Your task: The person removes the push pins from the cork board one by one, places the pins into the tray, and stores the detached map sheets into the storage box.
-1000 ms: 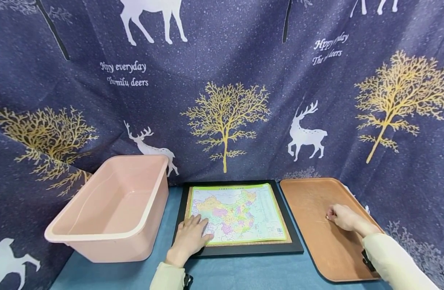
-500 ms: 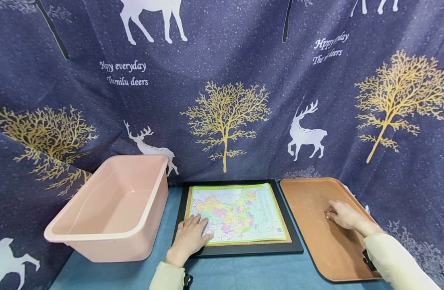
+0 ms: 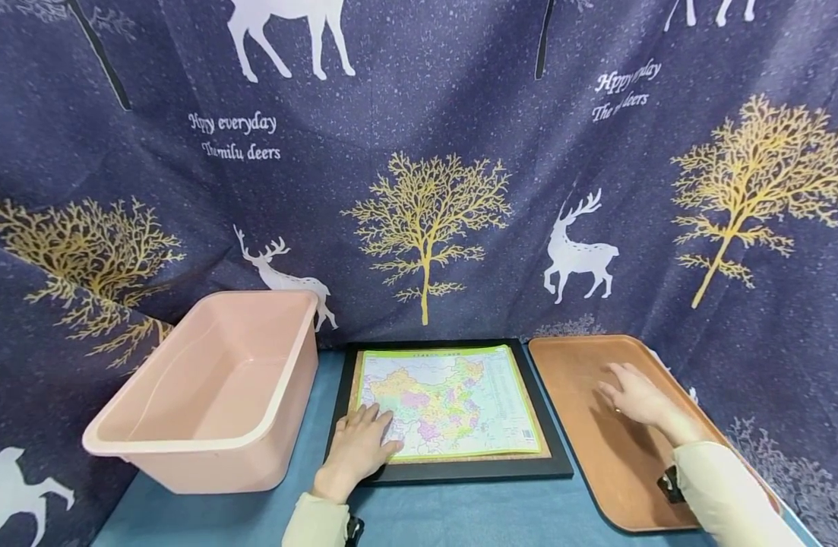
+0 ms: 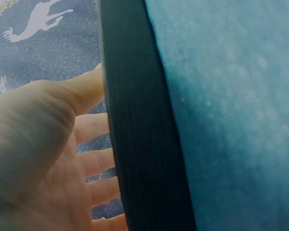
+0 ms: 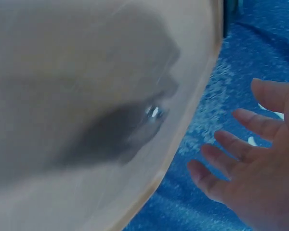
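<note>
A colourful map (image 3: pixel 432 403) lies on a corkboard with a black frame (image 3: pixel 473 472) in the middle of the table. My left hand (image 3: pixel 360 448) rests on the map's lower left corner, fingers spread. From the left wrist view, its fingers (image 4: pixel 94 161) reach out past the frame's dark edge. Over the brown tray (image 3: pixel 583 365) on the right, my right hand (image 3: pixel 634 396) hovers with loose, spread fingers and holds nothing. Beneath it lies a small shiny clear thing (image 5: pixel 155 112), its kind too small to make out. The hand casts a shadow on the tray.
A deep pink basin (image 3: pixel 282 425) stands left of the board. Behind everything hangs a dark blue curtain (image 3: pixel 419 99) printed with deer and trees. Blue cloth (image 3: pixel 460 513) covers the table in front.
My right hand's fingers, earlier closed together at the small shiny thing on the tray, have spread, and the hand has shifted a little left and away from me. The left hand has stayed still.
</note>
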`<action>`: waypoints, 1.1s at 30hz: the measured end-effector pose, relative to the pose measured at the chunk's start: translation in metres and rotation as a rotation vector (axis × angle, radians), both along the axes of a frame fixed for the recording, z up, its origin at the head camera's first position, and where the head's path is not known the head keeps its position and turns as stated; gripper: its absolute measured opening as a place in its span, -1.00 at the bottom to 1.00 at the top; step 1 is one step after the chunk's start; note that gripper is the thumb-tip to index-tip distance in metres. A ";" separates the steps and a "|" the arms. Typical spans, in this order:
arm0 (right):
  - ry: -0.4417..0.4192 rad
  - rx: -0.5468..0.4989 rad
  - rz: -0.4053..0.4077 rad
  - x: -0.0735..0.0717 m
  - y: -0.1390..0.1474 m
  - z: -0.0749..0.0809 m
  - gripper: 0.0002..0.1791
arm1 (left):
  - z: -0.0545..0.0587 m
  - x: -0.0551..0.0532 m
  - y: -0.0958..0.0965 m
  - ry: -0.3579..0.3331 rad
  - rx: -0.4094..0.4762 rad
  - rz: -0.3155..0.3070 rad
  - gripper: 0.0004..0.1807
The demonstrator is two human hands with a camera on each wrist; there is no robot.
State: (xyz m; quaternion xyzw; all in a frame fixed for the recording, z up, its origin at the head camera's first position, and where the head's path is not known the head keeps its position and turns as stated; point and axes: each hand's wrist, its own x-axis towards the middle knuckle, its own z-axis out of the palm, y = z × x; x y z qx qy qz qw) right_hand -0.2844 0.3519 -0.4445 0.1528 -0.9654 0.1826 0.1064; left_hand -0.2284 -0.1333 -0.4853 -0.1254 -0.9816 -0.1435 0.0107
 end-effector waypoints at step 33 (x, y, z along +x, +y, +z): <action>-0.361 -0.561 -0.192 -0.020 -0.114 -0.009 -0.53 | 0.004 0.001 -0.001 -0.013 0.015 -0.002 -0.38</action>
